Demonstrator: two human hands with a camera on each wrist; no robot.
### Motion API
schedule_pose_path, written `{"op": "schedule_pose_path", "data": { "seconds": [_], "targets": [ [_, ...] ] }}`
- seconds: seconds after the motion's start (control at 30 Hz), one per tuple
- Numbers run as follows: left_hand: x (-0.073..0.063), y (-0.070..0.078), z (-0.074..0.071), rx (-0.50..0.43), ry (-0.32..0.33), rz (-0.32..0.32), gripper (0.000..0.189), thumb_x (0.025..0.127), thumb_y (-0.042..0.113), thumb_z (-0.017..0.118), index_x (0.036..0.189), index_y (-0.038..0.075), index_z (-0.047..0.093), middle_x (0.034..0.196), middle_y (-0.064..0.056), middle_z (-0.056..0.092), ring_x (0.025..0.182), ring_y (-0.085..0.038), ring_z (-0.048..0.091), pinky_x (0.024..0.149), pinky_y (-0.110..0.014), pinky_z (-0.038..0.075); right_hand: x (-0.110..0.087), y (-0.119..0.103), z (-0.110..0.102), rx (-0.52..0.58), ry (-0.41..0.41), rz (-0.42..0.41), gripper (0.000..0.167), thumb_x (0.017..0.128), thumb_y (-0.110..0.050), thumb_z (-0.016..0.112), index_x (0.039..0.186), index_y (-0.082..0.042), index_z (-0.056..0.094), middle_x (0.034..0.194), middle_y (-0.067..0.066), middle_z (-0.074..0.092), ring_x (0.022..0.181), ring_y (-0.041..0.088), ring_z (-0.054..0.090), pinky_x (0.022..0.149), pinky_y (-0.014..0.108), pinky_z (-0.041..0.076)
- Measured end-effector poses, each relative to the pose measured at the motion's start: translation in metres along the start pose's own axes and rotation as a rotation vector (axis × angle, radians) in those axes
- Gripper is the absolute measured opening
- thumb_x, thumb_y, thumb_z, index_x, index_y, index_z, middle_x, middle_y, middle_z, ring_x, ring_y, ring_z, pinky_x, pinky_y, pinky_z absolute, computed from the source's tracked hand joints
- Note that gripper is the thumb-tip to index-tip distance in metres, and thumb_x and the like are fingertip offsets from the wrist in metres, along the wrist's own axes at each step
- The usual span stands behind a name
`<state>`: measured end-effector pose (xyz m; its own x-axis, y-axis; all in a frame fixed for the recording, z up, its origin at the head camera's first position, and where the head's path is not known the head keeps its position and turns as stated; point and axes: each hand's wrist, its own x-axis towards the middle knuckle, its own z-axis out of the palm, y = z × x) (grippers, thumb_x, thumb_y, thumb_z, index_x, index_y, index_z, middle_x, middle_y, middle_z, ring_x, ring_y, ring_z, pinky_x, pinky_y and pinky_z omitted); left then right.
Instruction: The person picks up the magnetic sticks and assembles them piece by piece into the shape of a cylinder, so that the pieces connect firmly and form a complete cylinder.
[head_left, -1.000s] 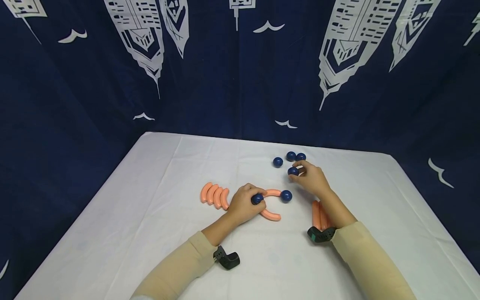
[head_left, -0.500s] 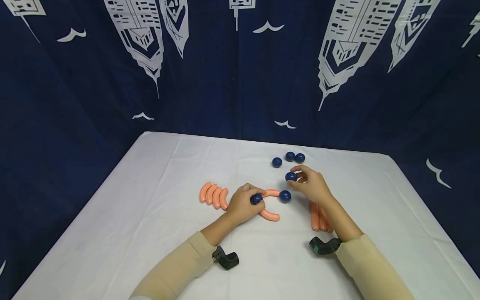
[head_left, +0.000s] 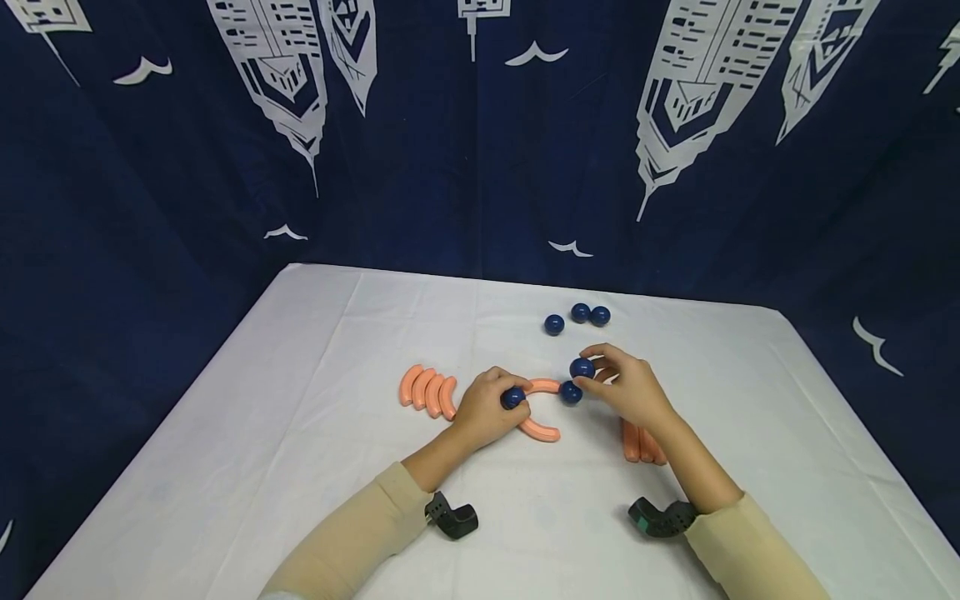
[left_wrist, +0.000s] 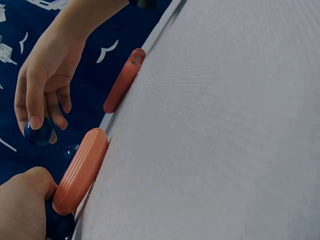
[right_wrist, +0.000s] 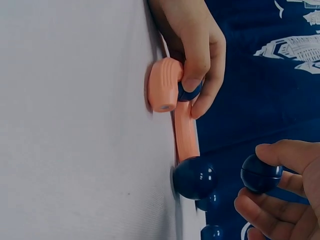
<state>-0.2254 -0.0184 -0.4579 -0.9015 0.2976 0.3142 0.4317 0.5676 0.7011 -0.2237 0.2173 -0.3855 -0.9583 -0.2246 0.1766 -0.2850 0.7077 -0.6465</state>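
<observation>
My left hand (head_left: 483, 408) grips a dark blue ball (head_left: 513, 397) low over the white table. Two curved orange rods, the far one (head_left: 544, 386) and the near one (head_left: 542, 431), extend to the right from that ball. At the far rod's right end sits a second blue ball (head_left: 571, 392). My right hand (head_left: 626, 385) pinches a third blue ball (head_left: 582, 368) between thumb and fingers. In the right wrist view this held ball (right_wrist: 261, 173) is raised off the table, apart from the ball (right_wrist: 195, 178) on the rod's end.
Several curved orange rods (head_left: 427, 390) lie in a row left of my left hand. Straight orange rods (head_left: 642, 442) lie below my right forearm. Three loose blue balls (head_left: 581, 313) are near the table's back edge. A blue patterned cloth (head_left: 480, 150) hangs behind.
My right hand has brought its ball from near the loose balls toward me, close to the ball on the rod's end. The left hand stays in place.
</observation>
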Motion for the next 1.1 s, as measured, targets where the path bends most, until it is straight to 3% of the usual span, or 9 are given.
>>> {"op": "schedule_pose_path", "data": {
  "seconds": [0.3,0.77,1.1],
  "targets": [
    [0.0,0.0,0.001,-0.001,0.004,0.014,0.029,0.079,0.019,0.067,0.108,0.019,0.073,0.098,0.003,0.059,0.093,-0.015,0.055,0.083,-0.029,0.048,-0.019,-0.004,0.004,0.016,-0.015,-0.028,0.037,0.084,-0.024,0.078,0.115,-0.009,0.064,0.085,0.002,0.067,0.083,0.02,0.064,0.07,0.038,0.048],
    [0.0,-0.001,0.002,-0.008,0.006,0.022,0.029,0.079,0.019,0.067,0.108,0.018,0.073,0.098,0.004,0.059,0.092,-0.014,0.055,0.081,-0.028,0.047,-0.038,0.013,0.028,0.058,-0.159,-0.084,0.033,0.076,-0.014,0.081,0.101,-0.011,0.058,0.079,-0.001,0.061,0.062,0.012,0.053,0.054,0.026,0.045],
    [0.0,-0.001,0.002,0.004,0.047,0.06,0.028,0.079,0.019,0.066,0.106,0.017,0.074,0.097,0.001,0.061,0.091,-0.016,0.057,0.078,-0.028,0.047,-0.041,0.018,0.037,0.126,-0.165,-0.132,0.035,0.078,-0.009,0.08,0.105,-0.01,0.059,0.08,-0.002,0.057,0.071,0.013,0.052,0.06,0.026,0.044]
  ]
}}
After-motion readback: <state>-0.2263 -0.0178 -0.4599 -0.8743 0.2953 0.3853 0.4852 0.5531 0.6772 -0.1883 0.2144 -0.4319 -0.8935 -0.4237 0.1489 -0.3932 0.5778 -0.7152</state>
